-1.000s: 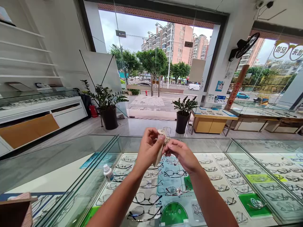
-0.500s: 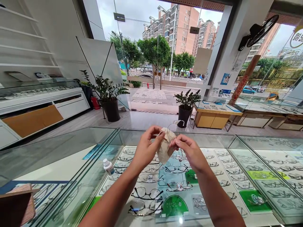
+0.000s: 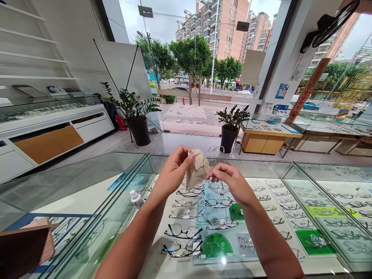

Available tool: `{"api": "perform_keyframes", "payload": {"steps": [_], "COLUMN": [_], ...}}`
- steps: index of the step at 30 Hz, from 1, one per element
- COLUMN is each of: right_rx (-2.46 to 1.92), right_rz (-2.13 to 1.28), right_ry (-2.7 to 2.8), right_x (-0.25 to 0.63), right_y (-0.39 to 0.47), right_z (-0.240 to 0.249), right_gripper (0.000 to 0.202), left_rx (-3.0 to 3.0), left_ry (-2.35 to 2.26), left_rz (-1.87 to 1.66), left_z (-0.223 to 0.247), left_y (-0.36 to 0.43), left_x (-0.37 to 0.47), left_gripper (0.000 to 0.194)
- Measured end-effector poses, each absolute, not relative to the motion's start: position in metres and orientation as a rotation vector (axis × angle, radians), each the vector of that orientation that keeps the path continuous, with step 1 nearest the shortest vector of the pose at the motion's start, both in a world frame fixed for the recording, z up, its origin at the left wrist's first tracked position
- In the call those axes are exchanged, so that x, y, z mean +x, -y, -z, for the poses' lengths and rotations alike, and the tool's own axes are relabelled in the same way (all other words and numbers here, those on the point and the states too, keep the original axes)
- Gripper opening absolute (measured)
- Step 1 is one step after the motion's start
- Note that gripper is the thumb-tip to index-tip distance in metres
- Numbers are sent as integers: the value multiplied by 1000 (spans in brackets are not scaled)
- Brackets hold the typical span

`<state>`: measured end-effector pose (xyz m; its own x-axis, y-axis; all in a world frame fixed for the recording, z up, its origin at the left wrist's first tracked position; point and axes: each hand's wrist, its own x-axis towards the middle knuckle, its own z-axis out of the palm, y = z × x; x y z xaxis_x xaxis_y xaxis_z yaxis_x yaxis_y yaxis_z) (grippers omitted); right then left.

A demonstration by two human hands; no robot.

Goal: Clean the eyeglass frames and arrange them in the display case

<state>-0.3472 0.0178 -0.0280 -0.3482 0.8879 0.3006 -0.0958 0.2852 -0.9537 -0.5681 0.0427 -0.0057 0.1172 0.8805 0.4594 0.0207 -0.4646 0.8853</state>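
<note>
A beige cloth [image 3: 195,172] hangs from my left hand [image 3: 178,167], whose thumb and fingers pinch its upper part. My right hand [image 3: 228,176] is closed on a thin-rimmed pair of glasses [image 3: 209,158] just right of the cloth. The cloth lies against part of the glasses; one round rim shows above my right fingertips. Both hands are raised over a glass display counter [image 3: 261,164]. Rows of eyeglass frames [image 3: 183,231] lie inside it. A small white bottle [image 3: 136,198] stands left of my left forearm.
A brown box-like object [image 3: 26,244] is at the lower left. Beyond the counter stand two potted plants [image 3: 139,131] [image 3: 229,137], a wooden cabinet [image 3: 260,143] and a glass front. A black fan [image 3: 328,27] is mounted at upper right.
My left hand has moved slightly left with the cloth, uncovering more of the glasses beside it. My right hand stays on the glasses. The view has shifted a little.
</note>
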Motion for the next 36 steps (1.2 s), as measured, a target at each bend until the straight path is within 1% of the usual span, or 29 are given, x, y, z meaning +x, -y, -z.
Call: {"api": "perform_keyframes", "payload": {"steps": [8, 11, 14, 20, 22, 24, 27, 29, 32, 36], "right_rx": [-783, -739, -718, -671, -660, -653, -622, -605, -609, -610], "right_rz": [-1247, -1257, -1282, -1348, -1345, -1342, -1351, -1367, -1378, -1397], "right_ry": [1443, 1440, 1475, 1491, 1502, 1511, 1536, 1552, 1562, 1561], "right_x": [-358, -360, -362, -365, -365, -364, -361, -359, -357, -357], "right_y": [-25, -25, -24, -22, -23, -23, -24, -24, -23, -23], "right_z": [35, 36, 37, 38, 38, 38, 37, 36, 34, 33], "right_gripper": [32, 33, 32, 33, 33, 33, 34, 33, 34, 36], "left_rx": [1559, 1605, 1594, 1348, 1276, 1213, 1172, 1219, 1388, 1482], "left_ry": [-760, -778, -829, -753, -714, -688, -686, -712, -730, -642], "left_rz": [-1344, -1381, -1468, -1481, -1485, -1478, -1381, -1279, -1143, -997], "left_z": [6, 9, 15, 28, 28, 26, 21, 18, 14, 10], "left_y": [-32, -32, -34, -38, -40, -41, -43, -44, -45, -44], "left_x": [-549, -542, -537, -528, -528, -530, -535, -540, -547, -552], "left_gripper": [43, 43, 50, 43, 46, 54, 64, 61, 51, 46]}}
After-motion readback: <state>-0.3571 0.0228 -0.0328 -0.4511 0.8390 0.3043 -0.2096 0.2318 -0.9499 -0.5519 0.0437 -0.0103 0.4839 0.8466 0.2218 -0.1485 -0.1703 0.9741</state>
